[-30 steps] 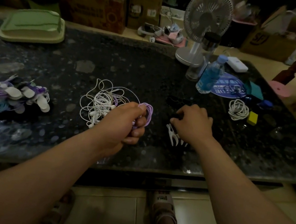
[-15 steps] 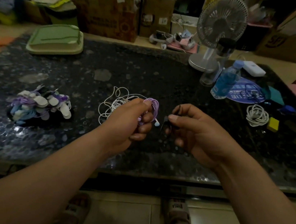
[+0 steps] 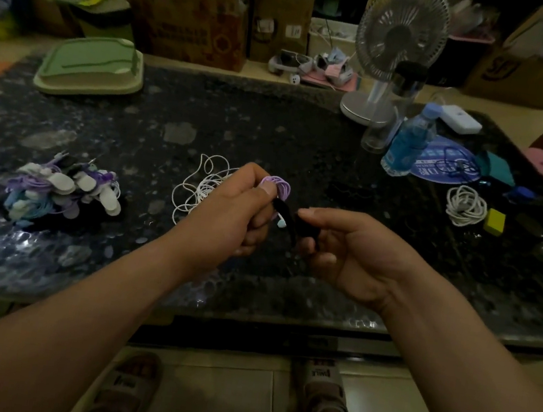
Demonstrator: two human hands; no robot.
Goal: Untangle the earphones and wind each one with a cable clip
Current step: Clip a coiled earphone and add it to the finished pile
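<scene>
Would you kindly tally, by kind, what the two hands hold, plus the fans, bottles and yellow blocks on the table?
purple earphone coil: 1, in the left hand
black cable clip: 1, in the right hand
fan: 1
bottles: 2, a blue bottle and a clear bottle
yellow block: 1
Total: 6

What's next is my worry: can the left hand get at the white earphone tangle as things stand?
Probably not yet: the left hand grips the purple earphone coil, so it is occupied, though the white earphone tangle lies right beside it with nothing between.
</scene>
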